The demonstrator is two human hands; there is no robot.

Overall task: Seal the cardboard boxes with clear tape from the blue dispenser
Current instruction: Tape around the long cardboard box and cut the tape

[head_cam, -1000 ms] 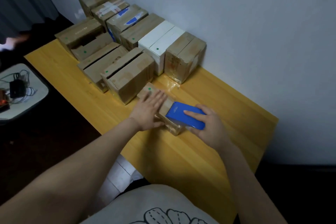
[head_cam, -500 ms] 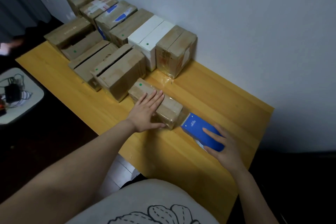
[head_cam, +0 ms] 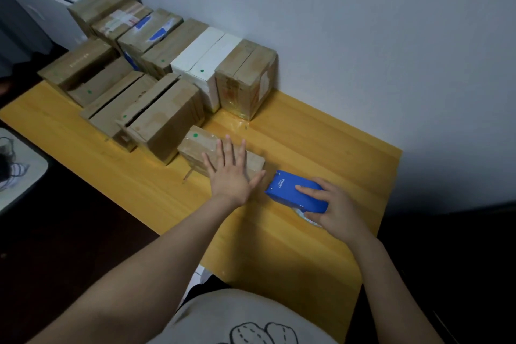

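A small flat cardboard box [head_cam: 195, 144] with a green dot lies on the yellow table [head_cam: 321, 142], shiny tape along its top. My left hand [head_cam: 231, 173] lies flat on the box's near end, fingers straight and spread. Just right of the box, on the table, my right hand [head_cam: 335, 209] grips the blue tape dispenser [head_cam: 293, 190], index finger laid along its top. The dispenser's front end points at the box's right end, a small gap between them. A bit of clear tape roll shows under the dispenser.
Several cardboard boxes [head_cam: 162, 117] and two white boxes [head_cam: 206, 64] stand in rows against the wall behind the small box. A taped brown box [head_cam: 245, 78] ends the back row. A grey side table with cables [head_cam: 16, 170] sits at the far left.
My right hand drew the dispenser off the box's right end onto the table, then brought it back close to the box. My left hand stayed flat on the box.
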